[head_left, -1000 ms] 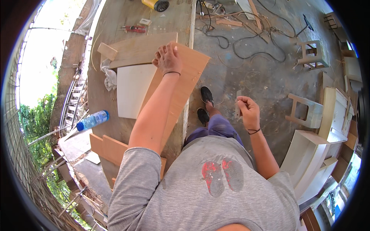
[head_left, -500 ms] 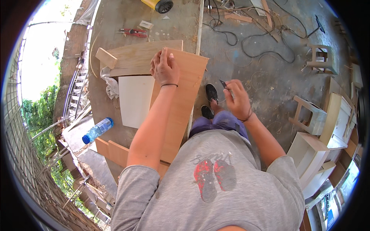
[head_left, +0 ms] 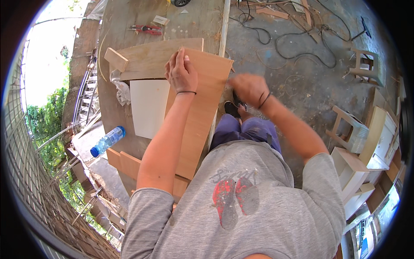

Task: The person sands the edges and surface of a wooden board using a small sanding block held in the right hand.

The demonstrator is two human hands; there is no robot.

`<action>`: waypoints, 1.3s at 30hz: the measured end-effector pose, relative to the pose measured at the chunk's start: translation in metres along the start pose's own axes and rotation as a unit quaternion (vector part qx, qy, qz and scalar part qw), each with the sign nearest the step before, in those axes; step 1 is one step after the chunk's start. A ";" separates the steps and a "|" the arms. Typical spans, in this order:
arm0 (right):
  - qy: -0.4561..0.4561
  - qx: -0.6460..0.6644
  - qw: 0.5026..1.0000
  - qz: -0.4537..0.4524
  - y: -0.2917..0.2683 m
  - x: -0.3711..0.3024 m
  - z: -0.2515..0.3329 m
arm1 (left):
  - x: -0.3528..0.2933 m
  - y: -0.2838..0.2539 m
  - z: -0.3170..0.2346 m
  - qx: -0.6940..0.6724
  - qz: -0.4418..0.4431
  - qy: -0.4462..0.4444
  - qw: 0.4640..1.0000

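A long, light-brown wooden board [head_left: 202, 95] lies along the table's right edge. At its far left corner, my left hand [head_left: 182, 75] grips the edge and steadies the board. By the board's right edge is my right hand [head_left: 249, 88], closed and smeared by motion. A small dark cutter blade was in those fingers half a second ago; now it is hidden. Beneath the far end of the board, another wooden board [head_left: 146, 54] lies crosswise. A white panel [head_left: 148, 108] sits to the left, partly covered by the brown board.
Red-handled pliers [head_left: 146, 29] and a small wood block [head_left: 116, 59] lie on the table [head_left: 125, 13]. A blue-capped bottle [head_left: 108, 141] lies at its left edge. On the floor at right are black cables [head_left: 297, 47], stools [head_left: 366, 67] and cabinet parts [head_left: 345, 172].
My right hand has swung left and up to the board's right edge, and the blade has gone from sight. My left hand keeps its grip. The view has shifted slightly.
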State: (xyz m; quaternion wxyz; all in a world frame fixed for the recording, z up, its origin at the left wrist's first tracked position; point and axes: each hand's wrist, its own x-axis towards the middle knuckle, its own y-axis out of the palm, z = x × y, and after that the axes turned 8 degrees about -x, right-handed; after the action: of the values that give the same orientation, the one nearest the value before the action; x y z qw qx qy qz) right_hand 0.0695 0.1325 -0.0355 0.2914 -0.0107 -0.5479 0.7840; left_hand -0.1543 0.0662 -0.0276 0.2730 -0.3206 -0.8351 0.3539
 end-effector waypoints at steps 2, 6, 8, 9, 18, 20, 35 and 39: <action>0.096 -0.086 0.992 0.008 -0.004 0.016 -0.038 | 0.000 0.001 -0.001 0.008 0.000 -0.002 1.000; 0.067 -0.035 0.997 -0.001 -0.011 0.017 -0.024 | -0.001 0.000 0.005 0.007 -0.013 0.002 1.000; -0.010 0.032 0.996 0.083 0.000 -0.019 0.034 | -0.002 0.003 0.006 0.016 -0.010 0.013 1.000; -0.042 0.045 0.986 0.155 0.000 -0.027 0.052 | 0.000 0.003 0.005 0.029 -0.017 0.023 0.999; 0.191 -0.127 0.970 0.079 -0.024 0.037 -0.067 | -0.001 0.000 0.001 0.033 -0.018 0.013 0.999; -0.004 -0.033 0.998 -0.051 -0.001 0.004 -0.025 | 0.004 0.002 -0.004 0.032 -0.020 0.008 0.999; -0.038 0.010 0.990 0.138 -0.009 -0.006 0.033 | -0.003 0.001 0.002 0.019 -0.004 -0.003 1.000; 0.012 -0.062 0.997 0.043 -0.006 0.006 -0.017 | -0.001 -0.001 -0.005 0.027 -0.002 -0.013 1.000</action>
State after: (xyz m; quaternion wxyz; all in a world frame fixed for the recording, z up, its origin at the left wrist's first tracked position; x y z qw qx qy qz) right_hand 0.0729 0.1513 -0.0355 0.2630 -0.0617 -0.5913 0.7599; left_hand -0.1502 0.0670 -0.0243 0.2711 -0.3072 -0.8294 0.3797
